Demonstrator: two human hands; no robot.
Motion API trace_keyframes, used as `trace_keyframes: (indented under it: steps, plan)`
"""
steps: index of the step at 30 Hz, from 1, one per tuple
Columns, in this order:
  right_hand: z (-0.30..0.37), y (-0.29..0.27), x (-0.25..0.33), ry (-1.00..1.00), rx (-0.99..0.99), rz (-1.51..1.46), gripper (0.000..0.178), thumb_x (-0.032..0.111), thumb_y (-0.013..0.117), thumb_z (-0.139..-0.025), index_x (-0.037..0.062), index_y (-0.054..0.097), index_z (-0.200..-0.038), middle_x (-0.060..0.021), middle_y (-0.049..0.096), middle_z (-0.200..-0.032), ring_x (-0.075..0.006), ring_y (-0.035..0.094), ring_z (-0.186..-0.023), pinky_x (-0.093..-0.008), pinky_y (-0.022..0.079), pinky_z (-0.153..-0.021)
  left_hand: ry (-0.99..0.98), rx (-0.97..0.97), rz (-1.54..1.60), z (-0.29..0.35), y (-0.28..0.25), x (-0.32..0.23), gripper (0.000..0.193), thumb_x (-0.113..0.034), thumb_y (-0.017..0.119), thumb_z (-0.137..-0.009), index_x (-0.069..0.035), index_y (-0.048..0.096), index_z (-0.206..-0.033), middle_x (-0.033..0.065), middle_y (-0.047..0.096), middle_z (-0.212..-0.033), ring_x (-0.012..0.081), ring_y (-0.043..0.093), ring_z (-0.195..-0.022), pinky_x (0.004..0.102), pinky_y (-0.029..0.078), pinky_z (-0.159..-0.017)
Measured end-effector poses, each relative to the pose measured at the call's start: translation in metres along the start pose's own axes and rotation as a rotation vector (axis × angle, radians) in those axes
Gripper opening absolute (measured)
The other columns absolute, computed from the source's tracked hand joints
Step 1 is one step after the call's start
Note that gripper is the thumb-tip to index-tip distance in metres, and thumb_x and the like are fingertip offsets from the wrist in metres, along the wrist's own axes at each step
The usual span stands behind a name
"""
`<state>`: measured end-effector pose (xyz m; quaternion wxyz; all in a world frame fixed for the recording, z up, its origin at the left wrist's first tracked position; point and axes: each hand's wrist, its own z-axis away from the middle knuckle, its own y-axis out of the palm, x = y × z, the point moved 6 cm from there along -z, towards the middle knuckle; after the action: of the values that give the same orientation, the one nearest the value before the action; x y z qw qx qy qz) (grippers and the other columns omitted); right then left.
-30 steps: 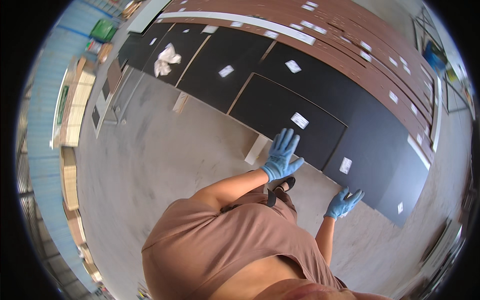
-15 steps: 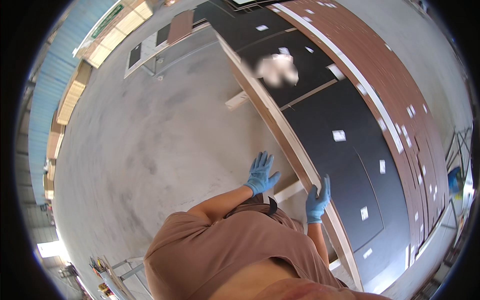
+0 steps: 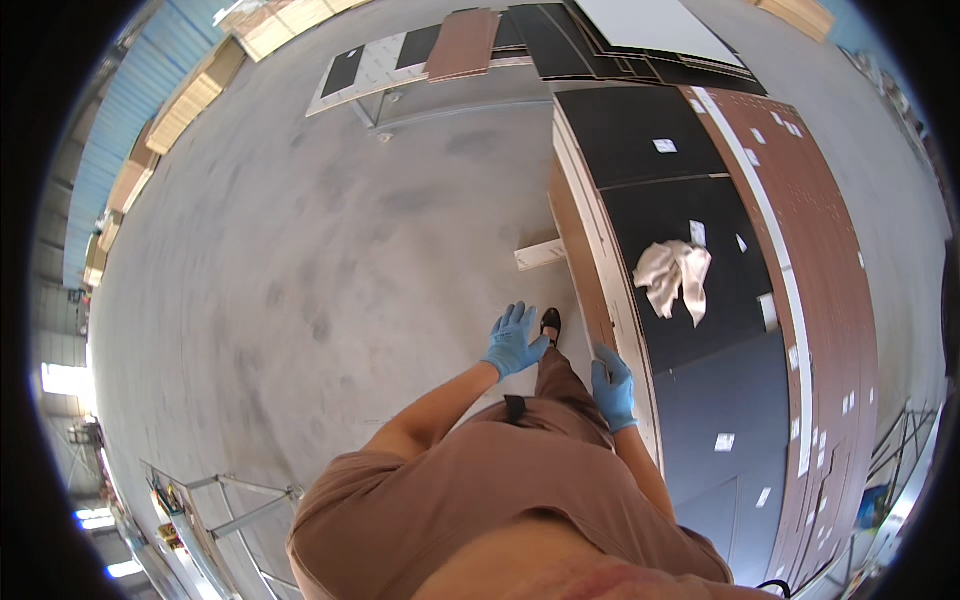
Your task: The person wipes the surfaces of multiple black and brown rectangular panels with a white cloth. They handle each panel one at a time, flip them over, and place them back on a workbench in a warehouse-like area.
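My left hand [image 3: 513,342], in a blue glove, hangs over the grey floor with its fingers spread and nothing in it. Beside the near part of the long panel stack's pale edge [image 3: 612,268] is my right hand [image 3: 614,390], gloved in blue too. Its fingers look loosely extended and hold nothing that I can see; whether they touch the edge I cannot tell. Black panels [image 3: 650,225] with small white labels lie on the stack. A crumpled cream cloth [image 3: 672,278] rests on them, ahead of my right hand and apart from it.
Brown panels [image 3: 826,260] lie along the stack's right side. Ahead, a metal-framed stand [image 3: 372,112] carries more panels, and a white sheet [image 3: 655,28] tops another pile. A metal frame cart [image 3: 235,515] stands at lower left. A pale board end [image 3: 540,254] juts out under the stack.
My view has turned and shifted along the stack, so the cloth appears nearer. My right hand has gone from over the stack's edge to lower beside it. The left stays spread.
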<state>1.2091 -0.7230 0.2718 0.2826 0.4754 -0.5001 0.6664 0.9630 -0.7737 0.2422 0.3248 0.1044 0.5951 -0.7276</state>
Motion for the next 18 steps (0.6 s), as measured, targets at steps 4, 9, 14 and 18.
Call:
trace_keyframes:
  steps: [4,9,14,18]
  plan:
    - [-0.123,0.049,0.009,0.081,0.155,0.022,0.036,0.019,0.066,-0.098,-0.0017,0.072,-0.126,-0.0237,0.072,-0.127,-0.0396,0.069,-0.12,-0.0435,0.054,-0.102,-0.148,0.1,0.015,-0.057,-0.032,0.079,0.081,-0.052,0.06,-0.095,-0.003,0.045,-0.157,0.0253,0.037,-0.166,0.0409,0.029,-0.157,0.0493,0.025,-0.127]
    - [-0.275,0.124,0.06,-0.005,0.379,0.179,0.033,0.022,0.065,-0.098,0.004,0.073,-0.123,-0.0214,0.074,-0.118,-0.0391,0.071,-0.111,-0.0429,0.055,-0.097,-0.739,0.017,0.357,-0.059,-0.054,0.251,0.081,-0.057,0.066,-0.091,0.0,0.057,-0.147,0.0244,0.057,-0.151,0.0379,0.054,-0.142,0.044,0.042,-0.117]
    - [-0.403,0.213,0.115,-0.246,0.569,0.147,0.023,0.021,0.063,-0.098,0.0076,0.072,-0.113,-0.0197,0.073,-0.103,-0.0407,0.07,-0.097,-0.0439,0.056,-0.088,-1.363,-0.055,0.784,-0.028,-0.053,0.374,0.068,-0.048,0.071,-0.09,0.004,0.066,-0.133,0.0235,0.07,-0.134,0.0352,0.067,-0.125,0.0435,0.053,-0.104]
    - [-0.478,0.28,0.134,-0.192,0.589,0.235,0.023,0.024,0.062,-0.099,0.0089,0.072,-0.112,-0.0219,0.072,-0.101,-0.042,0.069,-0.097,-0.0451,0.056,-0.087,-1.355,-0.026,0.557,-0.064,-0.087,0.411,0.069,-0.043,0.075,-0.086,0.009,0.065,-0.13,0.0253,0.071,-0.129,0.0327,0.068,-0.119,0.0441,0.053,-0.101]
